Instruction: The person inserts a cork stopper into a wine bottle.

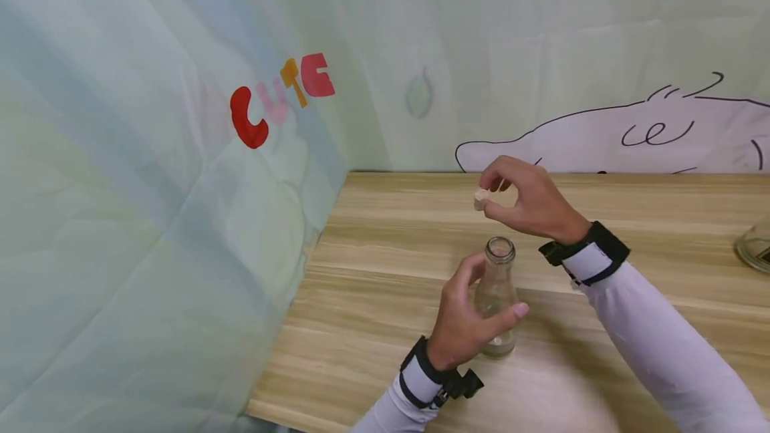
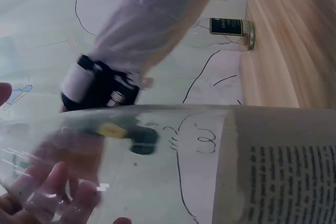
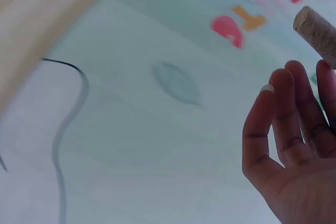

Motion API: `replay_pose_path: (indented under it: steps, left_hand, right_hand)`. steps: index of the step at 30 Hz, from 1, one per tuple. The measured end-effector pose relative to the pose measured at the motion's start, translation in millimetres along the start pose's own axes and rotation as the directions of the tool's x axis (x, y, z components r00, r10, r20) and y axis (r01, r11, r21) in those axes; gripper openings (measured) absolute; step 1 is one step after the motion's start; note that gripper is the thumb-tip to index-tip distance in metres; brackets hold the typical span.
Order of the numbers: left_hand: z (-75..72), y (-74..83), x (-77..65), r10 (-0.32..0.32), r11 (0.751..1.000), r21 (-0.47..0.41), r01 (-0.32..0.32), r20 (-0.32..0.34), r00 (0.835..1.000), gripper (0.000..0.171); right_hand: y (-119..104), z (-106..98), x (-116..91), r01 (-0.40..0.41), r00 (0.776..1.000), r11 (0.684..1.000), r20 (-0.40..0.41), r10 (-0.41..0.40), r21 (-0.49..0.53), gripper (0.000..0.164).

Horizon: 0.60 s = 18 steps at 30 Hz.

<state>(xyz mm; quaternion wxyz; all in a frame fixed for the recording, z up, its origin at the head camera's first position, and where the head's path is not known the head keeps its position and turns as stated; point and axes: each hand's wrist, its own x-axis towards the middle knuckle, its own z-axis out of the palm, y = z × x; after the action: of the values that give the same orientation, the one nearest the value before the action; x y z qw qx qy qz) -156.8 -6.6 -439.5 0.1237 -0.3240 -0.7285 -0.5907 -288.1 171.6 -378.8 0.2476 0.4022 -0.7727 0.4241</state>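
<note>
A clear glass bottle (image 1: 496,279) with an uncovered mouth stands upright on the wooden table, and my left hand (image 1: 460,319) grips its body from the left. Printed text on a pale label (image 2: 283,166) shows through or on the bottle in the left wrist view. Above and slightly behind the mouth, my right hand (image 1: 529,200) pinches a cork (image 1: 480,199) between thumb and fingertips. The right wrist view shows this cork (image 3: 317,32) as a short brown cylinder, apart from the bottle. Part of the grip on it lies outside that view.
Another glass bottle (image 1: 756,246) stands at the table's right edge of the head view; its dark label (image 2: 226,27) shows in the left wrist view. A printed cloth backdrop (image 1: 409,39) rises behind and left of the wooden table (image 1: 361,272).
</note>
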Motion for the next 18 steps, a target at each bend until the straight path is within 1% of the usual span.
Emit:
replay_pose_path:
  steps: [5,7,9,12,14,16,18]
  left_hand:
    - [-1.6,1.8,-0.4,0.029,1.0,-0.001,-0.029,0.003,1.0,0.068]
    - [-3.2,3.2,-1.6,0.035,0.999,0.002,-0.035,0.005,0.999,0.069]
    - [-5.6,4.4,-3.1,0.045,0.999,0.008,-0.045,0.004,0.999,0.069]
    - [-10.1,5.1,-6.0,0.059,0.998,0.025,-0.059,-0.004,0.998,0.071]
    - [-13.0,4.9,-7.7,0.072,0.997,0.032,-0.072,-0.008,0.997,0.071]
    - [-15.6,4.8,-9.5,0.076,0.997,0.032,-0.076,-0.005,0.997,0.071]
    - [-17.5,4.7,-10.8,0.083,0.996,0.03,-0.083,-0.002,0.997,0.071]
  right_hand:
    - [-48,-35,12,0.121,0.993,0.992,-0.016,-0.121,0.026,0.015]
    - [-68,-46,17,0.165,0.986,0.984,-0.022,-0.164,0.06,0.014]
    - [-89,-55,21,0.202,0.979,0.972,-0.032,-0.2,0.118,0.012]
    - [-114,-62,27,0.256,0.967,0.943,-0.044,-0.253,0.21,0.01]
    - [-126,-63,30,0.283,0.959,0.926,-0.043,-0.282,0.251,0.009]
    - [-132,-64,30,0.299,0.953,0.916,-0.033,-0.301,0.267,0.009]
    - [-135,-64,30,0.31,0.949,0.915,-0.022,-0.315,0.259,0.008]
